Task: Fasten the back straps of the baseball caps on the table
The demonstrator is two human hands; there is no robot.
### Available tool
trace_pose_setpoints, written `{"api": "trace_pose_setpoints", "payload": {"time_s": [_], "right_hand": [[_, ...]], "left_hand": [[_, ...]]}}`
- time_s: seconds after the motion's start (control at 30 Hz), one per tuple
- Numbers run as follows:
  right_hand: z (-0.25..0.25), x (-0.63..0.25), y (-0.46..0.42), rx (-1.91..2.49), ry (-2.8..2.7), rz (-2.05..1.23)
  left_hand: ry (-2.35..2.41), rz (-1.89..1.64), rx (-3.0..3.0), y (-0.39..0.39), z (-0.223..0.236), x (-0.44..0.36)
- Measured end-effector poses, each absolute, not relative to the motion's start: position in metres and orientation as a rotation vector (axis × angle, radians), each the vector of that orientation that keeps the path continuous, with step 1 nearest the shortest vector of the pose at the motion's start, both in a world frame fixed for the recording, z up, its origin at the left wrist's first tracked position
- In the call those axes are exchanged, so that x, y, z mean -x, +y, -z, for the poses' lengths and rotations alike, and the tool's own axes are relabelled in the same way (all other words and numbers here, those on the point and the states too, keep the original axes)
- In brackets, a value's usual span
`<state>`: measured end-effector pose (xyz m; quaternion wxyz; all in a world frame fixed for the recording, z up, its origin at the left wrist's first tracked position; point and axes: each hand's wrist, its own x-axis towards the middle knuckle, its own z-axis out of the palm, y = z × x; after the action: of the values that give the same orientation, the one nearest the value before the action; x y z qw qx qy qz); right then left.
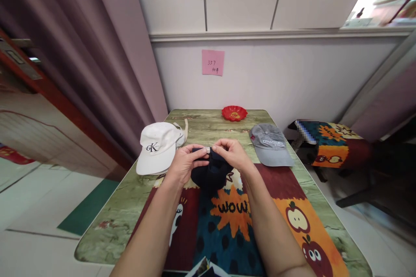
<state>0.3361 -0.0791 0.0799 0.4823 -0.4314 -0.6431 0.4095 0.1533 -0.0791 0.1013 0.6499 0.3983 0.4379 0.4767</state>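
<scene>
Here, two hands pinch a dark fabric item above the middle of the table.
The left hand (186, 162) and right hand (235, 156) both grip the dark fabric item (210, 176) by its top, thumbs and fingers closed on it, over the patterned mat (214, 242) that runs toward the near edge of the table (104, 229); the white cap (157, 145) lies by the left edge, the grey cap (269, 145) by the right edge, and the red dish (234, 113) by the far edge.
</scene>
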Motion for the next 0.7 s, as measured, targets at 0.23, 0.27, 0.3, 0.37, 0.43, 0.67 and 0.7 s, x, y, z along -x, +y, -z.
{"api": "trace_pose_setpoints", "payload": {"time_s": [0.23,0.27,0.3,0.37,0.43,0.67,0.7], "right_hand": [[-0.085,-0.333,-0.086,1.224,-1.71,-0.913],[-0.087,-0.331,-0.088,1.265,-1.737,-0.863],[-0.087,-0.329,-0.089,1.294,-1.754,-0.819],[-0.088,-0.325,-0.09,1.311,-1.777,-0.758],[-0.087,-0.323,-0.09,1.288,-1.787,-0.72],[-0.083,-0.324,-0.088,1.2,-1.698,-0.764],[-0.084,-0.324,-0.088,1.195,-1.687,-0.771]], "left_hand": [[0.989,-1.087,-0.926,-0.077,-0.106,-0.153],[0.991,-1.082,-0.936,-0.077,-0.106,-0.154],[0.992,-1.076,-0.949,-0.077,-0.105,-0.155],[0.995,-1.068,-0.979,-0.077,-0.104,-0.156],[0.992,-1.063,-1.007,-0.077,-0.103,-0.156],[1.023,-1.011,-1.1,-0.076,-0.11,-0.153],[1.028,-1.009,-1.111,-0.075,-0.11,-0.153]]}}
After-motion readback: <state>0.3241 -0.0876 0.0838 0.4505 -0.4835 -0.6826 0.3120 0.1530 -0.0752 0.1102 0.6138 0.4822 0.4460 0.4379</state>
